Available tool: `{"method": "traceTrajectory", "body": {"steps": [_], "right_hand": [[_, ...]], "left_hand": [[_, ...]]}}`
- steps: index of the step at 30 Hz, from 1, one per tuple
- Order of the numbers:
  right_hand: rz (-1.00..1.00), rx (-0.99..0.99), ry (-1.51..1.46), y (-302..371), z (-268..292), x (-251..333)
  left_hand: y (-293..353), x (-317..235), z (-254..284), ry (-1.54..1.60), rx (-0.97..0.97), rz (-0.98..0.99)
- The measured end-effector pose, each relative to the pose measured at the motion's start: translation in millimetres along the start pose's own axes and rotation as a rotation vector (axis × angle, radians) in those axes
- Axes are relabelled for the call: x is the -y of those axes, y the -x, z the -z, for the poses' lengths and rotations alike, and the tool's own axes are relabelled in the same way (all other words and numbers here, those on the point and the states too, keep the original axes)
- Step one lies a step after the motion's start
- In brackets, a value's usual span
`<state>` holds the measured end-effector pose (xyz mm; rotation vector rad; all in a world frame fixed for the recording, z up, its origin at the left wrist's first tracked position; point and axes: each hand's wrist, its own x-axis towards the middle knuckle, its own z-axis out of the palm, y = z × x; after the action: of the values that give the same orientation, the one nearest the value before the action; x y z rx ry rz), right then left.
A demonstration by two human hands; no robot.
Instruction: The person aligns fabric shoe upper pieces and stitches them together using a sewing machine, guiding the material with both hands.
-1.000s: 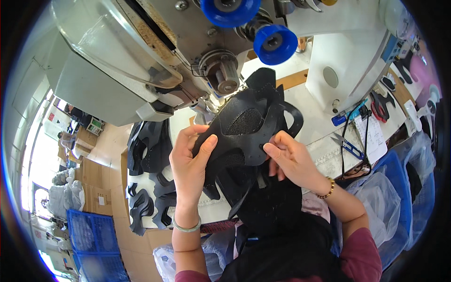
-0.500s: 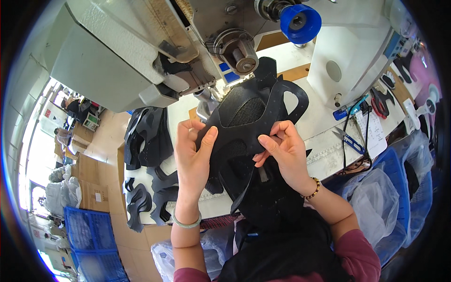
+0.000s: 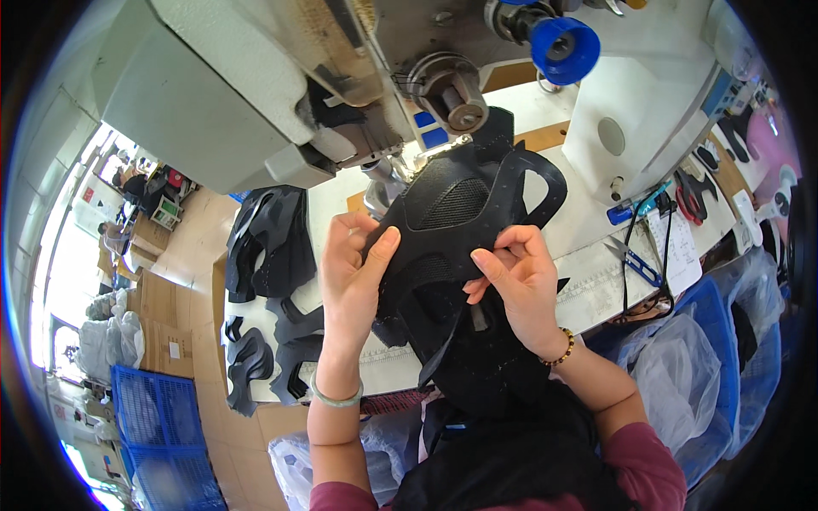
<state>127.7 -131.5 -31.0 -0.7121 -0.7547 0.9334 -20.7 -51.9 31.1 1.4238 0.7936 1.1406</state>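
A black shoe upper (image 3: 443, 243) with a mesh panel (image 3: 460, 203) and cut-out loops is stretched between my hands beneath the sewing machine head (image 3: 230, 102). My left hand (image 3: 351, 272) pinches its left edge, thumb on top. On the other side, my right hand (image 3: 521, 281) pinches the right edge between thumb and curled fingers. The far end of the upper lies close to the machine's metal needle area (image 3: 388, 173); the needle itself cannot be made out. More black material (image 3: 486, 358) hangs from the near side down toward my lap.
Stacked black shoe pieces (image 3: 271, 243) and smaller cut parts (image 3: 249, 362) lie on the white table at left. Blue-handled snips (image 3: 639, 264), a paper slip (image 3: 677, 247) and red-handled scissors (image 3: 694, 196) lie at right. Blue crates (image 3: 711, 341) with plastic bags stand below.
The whole view has shifted slightly, so the machine appears farther right. Both hands keep their pinch on the shoe upper, which has barely moved.
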Motion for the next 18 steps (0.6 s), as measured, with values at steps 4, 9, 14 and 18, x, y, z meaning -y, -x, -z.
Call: {"method": "traceTrajectory", "body": {"steps": [4, 9, 14, 18], "right_hand": [[0.160, -0.070, -0.057, 1.2, -10.2, -1.8], [-0.192, 0.162, -0.043, -14.5, 5.7, 10.4], [-0.209, 0.298, 0.106, -25.8, 6.3, 20.1], [-0.209, 0.305, 0.135, -26.7, 3.8, 24.5]], "left_hand": [[-3.8, 11.1, 9.3, -0.222, 0.022, -0.147], [0.5, 15.9, 4.7, -0.487, -0.107, -0.501], [0.8, 9.9, 5.7, -0.652, -0.072, -0.690], [-1.1, 14.3, 4.5, -0.455, -0.110, -0.591]]}}
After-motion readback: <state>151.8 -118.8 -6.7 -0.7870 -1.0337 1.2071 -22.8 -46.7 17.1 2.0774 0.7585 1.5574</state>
